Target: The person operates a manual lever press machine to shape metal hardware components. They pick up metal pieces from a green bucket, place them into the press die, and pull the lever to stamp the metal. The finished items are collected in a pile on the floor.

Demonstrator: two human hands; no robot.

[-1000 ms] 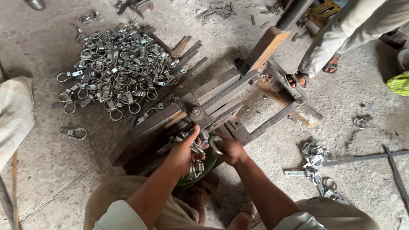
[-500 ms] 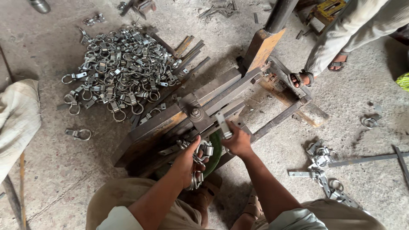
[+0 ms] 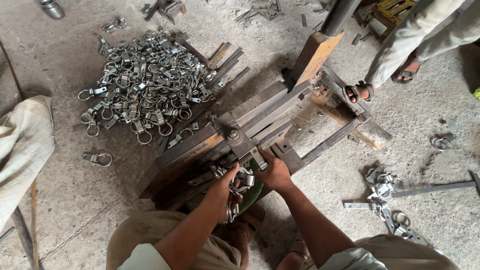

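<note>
Metal ring clamps (image 3: 239,181) sit bunched in the left hand (image 3: 225,187), whose fingers are curled around several of them just below the front edge of a steel press jig (image 3: 235,140) that lies low on the concrete floor (image 3: 75,200). More clamps hang from that fist toward a green bowl (image 3: 252,192) partly hidden under the hands. To its right, the right hand (image 3: 274,172) is clenched on a small flat steel piece (image 3: 258,159) at the jig's front, thumb and fingers pressed against it, touching the jig's bar. A bolt head (image 3: 233,135) stands on the plate in the middle of the jig. Beyond the jig, up and to the left, a large heap of finished clamps (image 3: 145,85) is spread on the floor, with one stray clamp (image 3: 97,159) lying apart, near a pale sack (image 3: 22,150) at the left edge. An upright orange-brown post (image 3: 315,55) rises from the jig's far end. Another person's sandalled foot (image 3: 357,92) rests on the jig's frame at the right. A few more clamps and a long flat bar (image 3: 415,190) lie on the floor to the right of the person's forearm.
</note>
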